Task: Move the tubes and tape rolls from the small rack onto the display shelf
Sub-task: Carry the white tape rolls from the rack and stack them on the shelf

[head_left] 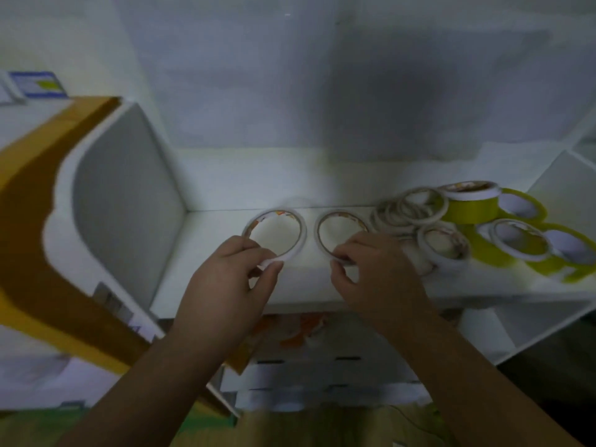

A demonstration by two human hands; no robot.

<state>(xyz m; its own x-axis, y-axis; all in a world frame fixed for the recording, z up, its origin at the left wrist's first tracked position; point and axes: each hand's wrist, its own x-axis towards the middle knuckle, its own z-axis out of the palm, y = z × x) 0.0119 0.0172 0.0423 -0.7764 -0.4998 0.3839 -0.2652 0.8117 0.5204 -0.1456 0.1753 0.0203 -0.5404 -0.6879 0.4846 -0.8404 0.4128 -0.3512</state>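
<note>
Two thin white tape rolls lie side by side over the white display shelf [225, 285]. My left hand [232, 279] pinches the near rim of the left tape roll [300, 227]. My right hand [371, 269] pinches the near rim of the right tape roll [322, 227]. To the right, several thin white tape rolls [406, 208] lie in a heap on the shelf, with yellow-green tape rolls [467, 208] behind and beside them. I see no tubes.
A white side panel [122, 204] walls the shelf on the left, with a brown cardboard edge [38, 195] beyond it. The shelf's back wall [322, 91] rises behind. Below the shelf front sits a white slotted rack [322, 375]. A lower compartment [516, 324] opens at right.
</note>
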